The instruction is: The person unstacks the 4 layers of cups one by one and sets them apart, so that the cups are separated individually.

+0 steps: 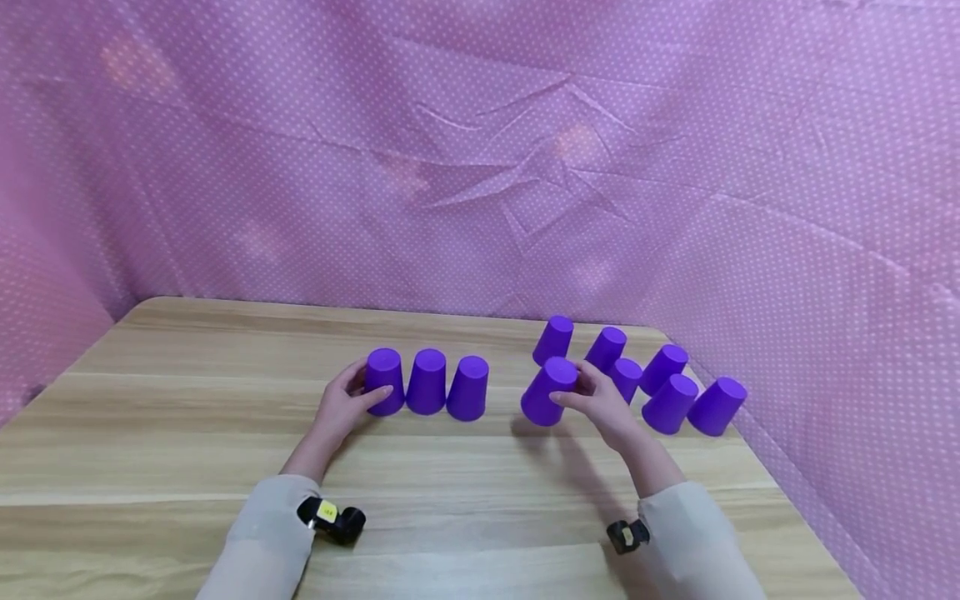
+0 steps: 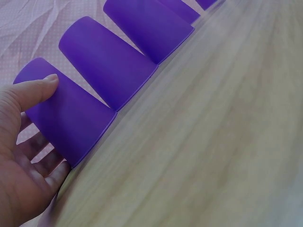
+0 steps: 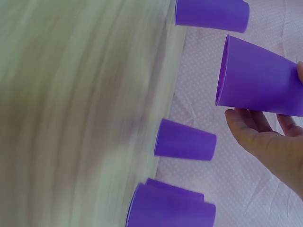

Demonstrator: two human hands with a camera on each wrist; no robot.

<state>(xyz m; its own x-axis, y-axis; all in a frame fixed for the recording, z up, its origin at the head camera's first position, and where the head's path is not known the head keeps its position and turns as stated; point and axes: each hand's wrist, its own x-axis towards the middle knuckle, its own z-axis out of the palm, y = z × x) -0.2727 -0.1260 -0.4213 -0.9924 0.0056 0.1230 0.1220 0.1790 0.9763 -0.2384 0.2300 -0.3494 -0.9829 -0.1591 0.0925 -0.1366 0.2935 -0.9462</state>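
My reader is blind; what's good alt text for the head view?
A person's right-hand grip holds an upside-down purple cup above a wood-grain table, while the left-hand grip holds the leftmost cup of three in a row. Six more upside-down purple cups stand at right.

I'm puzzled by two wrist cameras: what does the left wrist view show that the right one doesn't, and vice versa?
Only the left wrist view shows the left hand, gripping the end cup of a row. Only the right wrist view shows the right hand, holding a raised cup. Both show other purple cups, the wooden table and pink cloth.
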